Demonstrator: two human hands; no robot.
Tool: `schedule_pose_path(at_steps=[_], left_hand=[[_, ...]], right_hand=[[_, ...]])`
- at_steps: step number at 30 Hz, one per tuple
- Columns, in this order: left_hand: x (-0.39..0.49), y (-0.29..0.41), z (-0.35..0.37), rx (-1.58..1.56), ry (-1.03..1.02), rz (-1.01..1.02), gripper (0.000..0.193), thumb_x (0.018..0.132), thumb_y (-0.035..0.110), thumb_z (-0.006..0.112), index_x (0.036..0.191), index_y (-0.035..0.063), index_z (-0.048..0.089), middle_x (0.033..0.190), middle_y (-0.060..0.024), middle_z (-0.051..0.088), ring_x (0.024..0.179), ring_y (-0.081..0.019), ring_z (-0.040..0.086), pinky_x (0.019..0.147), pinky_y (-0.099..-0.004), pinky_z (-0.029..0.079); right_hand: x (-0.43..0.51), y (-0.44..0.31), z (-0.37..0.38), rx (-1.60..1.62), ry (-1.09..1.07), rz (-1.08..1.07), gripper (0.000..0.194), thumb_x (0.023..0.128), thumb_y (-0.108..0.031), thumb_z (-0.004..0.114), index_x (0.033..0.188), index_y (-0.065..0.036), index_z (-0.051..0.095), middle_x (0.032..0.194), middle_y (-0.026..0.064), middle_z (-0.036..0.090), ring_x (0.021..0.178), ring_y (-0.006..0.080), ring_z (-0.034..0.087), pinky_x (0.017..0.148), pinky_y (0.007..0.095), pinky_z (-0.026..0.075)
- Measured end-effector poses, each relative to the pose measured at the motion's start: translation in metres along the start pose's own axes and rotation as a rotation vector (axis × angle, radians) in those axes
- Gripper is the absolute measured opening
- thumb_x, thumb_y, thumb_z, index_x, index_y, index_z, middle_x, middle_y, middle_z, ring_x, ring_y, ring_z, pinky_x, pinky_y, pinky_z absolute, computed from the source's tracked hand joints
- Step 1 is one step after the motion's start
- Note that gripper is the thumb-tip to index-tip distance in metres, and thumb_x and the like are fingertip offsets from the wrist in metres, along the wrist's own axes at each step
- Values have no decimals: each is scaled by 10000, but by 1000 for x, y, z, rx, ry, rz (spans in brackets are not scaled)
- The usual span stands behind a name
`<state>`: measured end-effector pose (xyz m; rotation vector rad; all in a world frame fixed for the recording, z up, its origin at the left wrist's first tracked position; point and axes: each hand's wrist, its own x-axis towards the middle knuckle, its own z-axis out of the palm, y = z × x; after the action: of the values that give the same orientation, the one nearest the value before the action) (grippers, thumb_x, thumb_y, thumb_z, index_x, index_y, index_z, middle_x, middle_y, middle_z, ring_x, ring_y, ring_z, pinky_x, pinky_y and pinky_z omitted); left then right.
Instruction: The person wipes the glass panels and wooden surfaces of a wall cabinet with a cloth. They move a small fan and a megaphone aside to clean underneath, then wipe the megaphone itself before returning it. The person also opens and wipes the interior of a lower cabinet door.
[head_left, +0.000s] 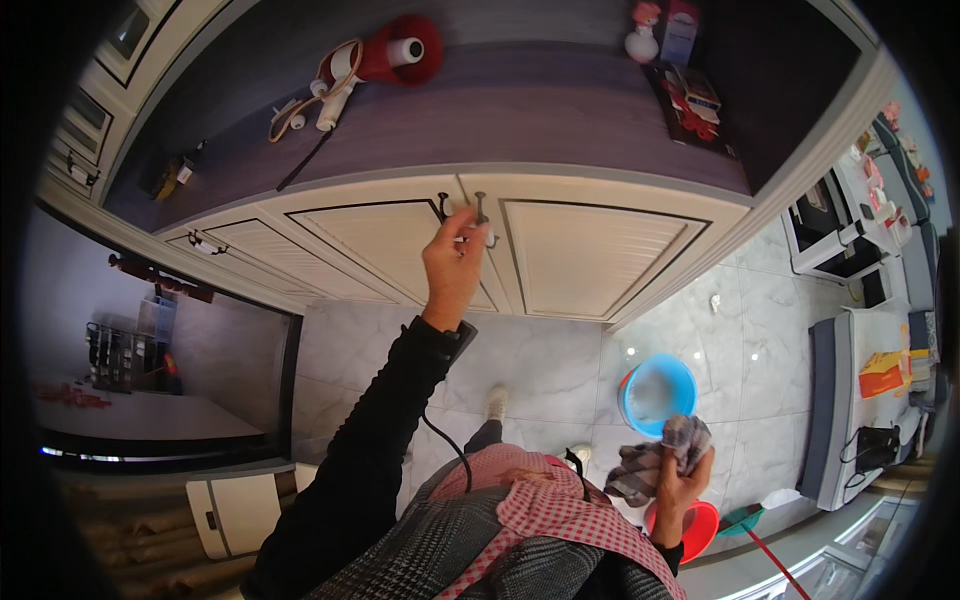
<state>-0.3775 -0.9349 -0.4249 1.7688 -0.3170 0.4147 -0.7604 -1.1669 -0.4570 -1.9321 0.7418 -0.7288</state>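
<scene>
My left hand (454, 262) reaches up to the pair of door handles (481, 204) on the cream cabinet, its fingers bent around one of them. Which of the two handles it grips is partly hidden by the fingers. Down at the right, my right hand (681, 484) holds a crumpled grey-brown checked cloth (637, 472), part of which hangs to the left. Just beyond the cloth stands a blue bucket (691, 386) with cloudy water in it. A red bucket (701, 532) is partly hidden behind my right forearm.
On the open shelf (525, 127) above the doors lie a red-and-white megaphone (409, 52), a figurine (642, 41) and books (694, 90). A green dustpan (741, 520) with a red handle rests at lower right. Beyond it is a sofa (870, 427) with a bag.
</scene>
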Motion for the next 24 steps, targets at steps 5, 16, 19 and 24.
schedule_pose_path(at_steps=[5, 16, 19, 24], left_hand=[[4, -7, 9, 314, -94, 182, 293, 851, 124, 712, 1109, 16, 622, 892, -126, 691, 738, -270, 677, 649, -330, 536], [-27, 6, -30, 26, -318, 265, 187, 798, 0, 678, 954, 38, 582, 864, -147, 644, 713, -315, 653, 595, -358, 507], [-38, 11, -35, 14, -340, 189, 170, 806, 19, 721, 903, 31, 582, 790, -118, 628, 620, -252, 631, 544, -319, 487], [-70, 32, -37, -9, -358, 274, 211, 795, 42, 786, 893, 20, 601, 699, -85, 609, 465, -149, 566, 445, -268, 436]], right_hand=[[58, -57, 87, -36, -96, -316, 394, 740, -5, 724, 1121, 5, 624, 1121, 181, 610, 1008, 334, 616, 894, 383, 486], [129, -228, 262, -219, -36, -948, 458, 591, -160, 760, 1017, -52, 631, 1102, 142, 577, 944, 346, 560, 774, 440, 494], [128, -223, 249, -279, 10, -911, 450, 588, -178, 758, 1004, -61, 633, 1054, 121, 592, 897, 331, 564, 732, 422, 508], [198, -155, 153, -510, 315, -614, 379, 735, -193, 715, 1073, -49, 625, 1001, 119, 621, 923, 332, 594, 752, 429, 516]])
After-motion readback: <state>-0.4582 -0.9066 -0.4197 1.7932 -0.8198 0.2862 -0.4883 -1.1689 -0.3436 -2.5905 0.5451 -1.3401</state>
